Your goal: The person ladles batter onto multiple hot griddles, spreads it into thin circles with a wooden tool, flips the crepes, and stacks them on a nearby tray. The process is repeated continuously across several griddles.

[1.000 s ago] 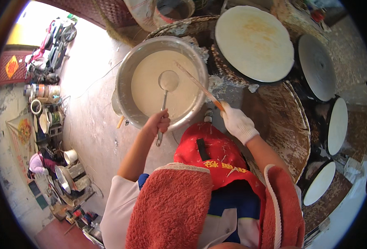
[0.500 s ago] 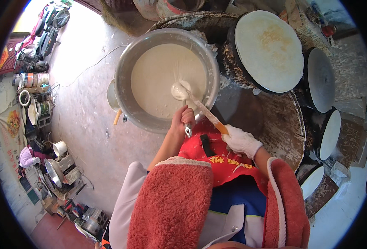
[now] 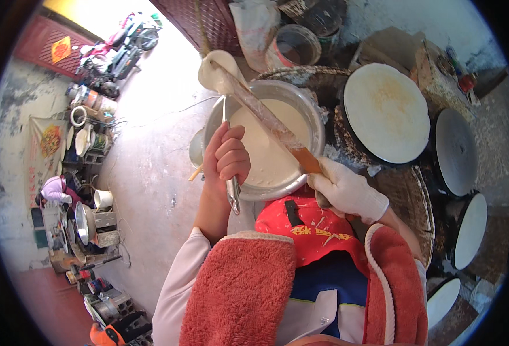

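Observation:
My bare left hand (image 3: 229, 154) is closed round the metal handle of a ladle (image 3: 209, 70), whose bowl is coated with pale batter. The ladle is raised over the far left rim of a big metal basin (image 3: 320, 134). Smooth, cream-coloured batter (image 3: 283, 151) lies in the basin. In a white glove, my right hand (image 3: 346, 190) grips the orange-brown end of a flat wooden spatula (image 3: 269, 124). Batter coats the spatula's blade, and its far tip reaches into the ladle's bowl.
Right of the basin stands a round griddle (image 3: 387, 112) with a pale sheet on it. More round griddles (image 3: 456, 151) curve down the right side. Buckets (image 3: 297, 46) stand behind. A person in lavender (image 3: 55, 190) is at the far left, and someone in orange (image 3: 101, 335) lower left.
The ladle and spatula have risen from above the batter to beyond the basin's far left rim. Both hands have lifted with them, and the whole view has shifted.

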{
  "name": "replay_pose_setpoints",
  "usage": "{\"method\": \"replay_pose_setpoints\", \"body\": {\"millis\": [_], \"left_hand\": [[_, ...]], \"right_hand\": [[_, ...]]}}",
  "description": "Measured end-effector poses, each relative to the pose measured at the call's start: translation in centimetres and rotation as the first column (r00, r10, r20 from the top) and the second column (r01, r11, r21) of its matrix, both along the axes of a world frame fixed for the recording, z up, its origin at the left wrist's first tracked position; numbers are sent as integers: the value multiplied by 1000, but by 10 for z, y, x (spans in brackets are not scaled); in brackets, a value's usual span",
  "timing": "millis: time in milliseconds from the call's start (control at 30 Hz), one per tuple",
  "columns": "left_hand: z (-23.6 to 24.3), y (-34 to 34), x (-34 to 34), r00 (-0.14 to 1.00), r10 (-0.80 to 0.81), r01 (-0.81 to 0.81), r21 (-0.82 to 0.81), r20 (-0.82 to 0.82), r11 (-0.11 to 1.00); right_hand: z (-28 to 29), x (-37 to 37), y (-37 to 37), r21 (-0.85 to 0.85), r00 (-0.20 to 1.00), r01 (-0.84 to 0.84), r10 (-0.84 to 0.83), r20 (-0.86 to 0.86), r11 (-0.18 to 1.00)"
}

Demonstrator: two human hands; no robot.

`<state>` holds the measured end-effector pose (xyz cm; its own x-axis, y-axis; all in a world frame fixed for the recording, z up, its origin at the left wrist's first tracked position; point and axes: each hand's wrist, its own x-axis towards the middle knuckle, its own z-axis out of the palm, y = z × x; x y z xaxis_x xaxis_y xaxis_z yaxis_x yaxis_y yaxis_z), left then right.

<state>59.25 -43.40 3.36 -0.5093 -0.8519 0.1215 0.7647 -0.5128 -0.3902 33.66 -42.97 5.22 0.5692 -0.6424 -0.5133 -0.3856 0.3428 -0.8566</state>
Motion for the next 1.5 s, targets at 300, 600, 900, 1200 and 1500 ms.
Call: {"method": "replay_pose_setpoints", "body": {"millis": [300, 600, 900, 1200, 1500], "left_hand": [[42, 31, 34, 431, 196, -31, -203, 881, 979], [-30, 109, -17, -196, -109, -122, 86, 975, 989], [-54, 97, -161, 765, -588, 363, 579, 261, 730], [-26, 21, -384, 427, -867, 828, 275, 257, 489], [-70, -80, -667, 29, -416, 936, 122, 909, 332]], "right_hand": [[-27, -24, 6, -973, 945, -46, -306, -116, 226], [-107, -166, 81, -796, 983, 151, -172, 60, 587], [-146, -239, 193, -296, 591, 794, -790, 166, 532], [-189, -336, 270, 116, -282, 957, -946, 160, -265], [-214, -434, 141, -235, -384, 854, -867, 319, -465]]}}
